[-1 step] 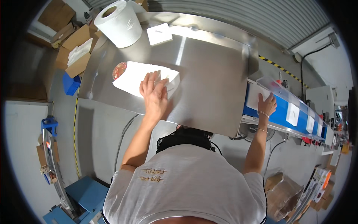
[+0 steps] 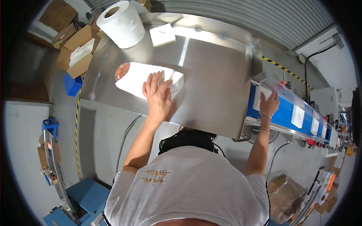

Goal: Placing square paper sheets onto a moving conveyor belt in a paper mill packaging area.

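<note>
- Fingers of the left hand [image 2: 157,96] lie spread and flat, palm down, on a white pouch [image 2: 145,79] resting on the steel bench [image 2: 215,75].
- A round reddish patch [image 2: 122,71] shows at the pouch's left end.
- The right hand [image 2: 269,103] rests open on a white packet [image 2: 261,97] at the near end of the blue conveyor belt [image 2: 286,113], right of the bench.
- More white packets [image 2: 298,116] sit further along the belt.
- A large paper roll [image 2: 121,23] and a small white packet [image 2: 162,34] stand at the bench's far side.
</note>
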Available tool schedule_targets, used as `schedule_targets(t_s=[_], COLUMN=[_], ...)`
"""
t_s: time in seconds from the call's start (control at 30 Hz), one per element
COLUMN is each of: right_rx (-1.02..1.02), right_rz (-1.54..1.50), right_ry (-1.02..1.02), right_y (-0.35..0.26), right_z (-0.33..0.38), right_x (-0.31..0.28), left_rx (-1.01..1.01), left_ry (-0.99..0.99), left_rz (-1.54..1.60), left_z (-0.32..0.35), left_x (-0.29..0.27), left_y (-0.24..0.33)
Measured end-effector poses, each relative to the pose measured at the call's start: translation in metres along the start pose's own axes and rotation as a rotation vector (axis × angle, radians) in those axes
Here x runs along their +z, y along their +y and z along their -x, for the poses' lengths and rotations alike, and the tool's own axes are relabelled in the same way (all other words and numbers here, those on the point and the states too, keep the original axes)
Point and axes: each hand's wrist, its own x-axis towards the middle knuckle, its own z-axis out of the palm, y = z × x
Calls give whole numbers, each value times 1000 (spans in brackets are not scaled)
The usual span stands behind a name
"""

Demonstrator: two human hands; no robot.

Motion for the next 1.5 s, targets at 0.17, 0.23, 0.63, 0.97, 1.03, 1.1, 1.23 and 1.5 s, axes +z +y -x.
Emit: schedule_targets(t_s=[0.17, 0.23, 0.63, 0.97, 1.03, 1.1, 1.23, 1.5], right_rx=[-383, -379, 330, -205, -384, -201, -646, 272], right_rz=[-1125, -1215, -1063, -425, -935, -1186, -1240, -1026], right_ry=[-951, -1155, -655, -418, -783, -1277, -930, -837], right_y=[-167, -225, -63, -70, -136, -214, -261, -138], right_z=[4, 3, 56, -6, -4, -2, 12, 30], right_x=[-7, -15, 82, -12, -10, -18, 14, 3], left_rx=[25, 43, 1, -36, -9, -1, 24, 15], left_ry=[-67, -120, -16, -46, -73, -101, -162, -46], left_rz=[13, 8, 8, -11, -24, -37, -9, -36], left_z=[1, 0, -12, -2, -3, -3, -8, -11], left_x=[-6, -6, -11, -15, -14, -14, -16, -20], left_y=[2, -1, -10, -10, -8, -10, -9, -39])
